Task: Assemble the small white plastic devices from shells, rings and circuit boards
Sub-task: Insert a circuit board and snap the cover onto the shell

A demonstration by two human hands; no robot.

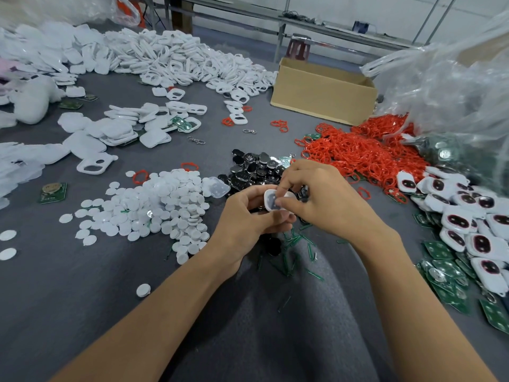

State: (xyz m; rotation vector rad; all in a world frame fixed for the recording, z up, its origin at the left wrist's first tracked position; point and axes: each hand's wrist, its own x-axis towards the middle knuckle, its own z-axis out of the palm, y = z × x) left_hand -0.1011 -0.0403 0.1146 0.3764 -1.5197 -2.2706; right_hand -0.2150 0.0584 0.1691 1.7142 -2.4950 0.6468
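My left hand [248,216] grips a small white shell [271,201] with a dark insert showing in its opening. My right hand [322,197] meets it from the right, fingertips curled and pinching at the shell's top edge. Both hands hover over a pile of glossy black inserts [256,168]. A heap of red rings [358,153] lies to the right. Green circuit boards [446,274] and finished white devices [468,227] sit at the far right. White round caps [165,205] are heaped to the left.
White shells [176,59] are piled across the back, more [121,130] at mid left. A cardboard box [322,92] stands at back right beside a clear plastic bag [454,86]. Green offcuts [297,249] litter the grey cloth near my knee. A lone circuit board [52,191] lies left.
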